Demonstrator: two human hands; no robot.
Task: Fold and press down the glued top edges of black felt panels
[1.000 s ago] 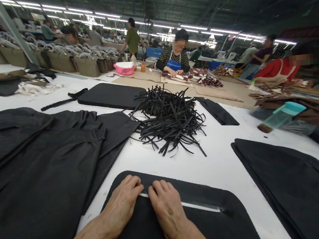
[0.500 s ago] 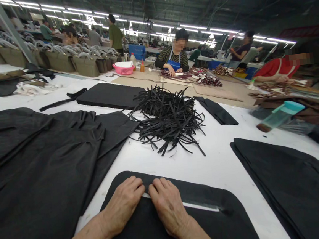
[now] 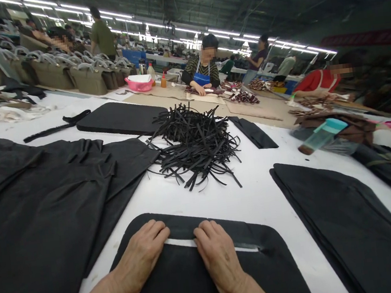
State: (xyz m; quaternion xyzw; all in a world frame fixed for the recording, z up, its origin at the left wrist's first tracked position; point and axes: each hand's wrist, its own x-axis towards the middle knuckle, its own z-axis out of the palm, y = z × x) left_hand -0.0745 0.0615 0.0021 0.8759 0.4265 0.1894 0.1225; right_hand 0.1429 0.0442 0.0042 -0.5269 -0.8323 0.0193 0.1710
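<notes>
White, the table top (image 3: 173, 200) spreads out under and beyond the left hand (image 3: 145, 248) and the right hand (image 3: 216, 250). Largest on it are the black sheets (image 3: 45, 220), overlapping and creased, to the left of the grip. To the right of it, well apart, lies a stack of black pieces (image 3: 351, 213).

The black panel (image 3: 175, 280), round-cornered, lies flat directly beneath both hands; its far edge runs just beyond the fingers, and its body reaches back between the forearms. Farther out from the grip, toward the left, rests a thick black slab (image 3: 118, 120). Straight beyond the hands, a tangled heap of black strips (image 3: 198, 141) touches the slab. Past the right hand are a narrow black piece (image 3: 255, 132) and, farther right, a bottle (image 3: 323, 134) with a turquoise lid.

Both hands have their fingers curled down on the panel, a short gap between them. A narrow white band (image 3: 181, 242) shows in that gap and again right of the right hand. The fingertips are hidden, so I cannot tell whether they pinch the material or only press it.
</notes>
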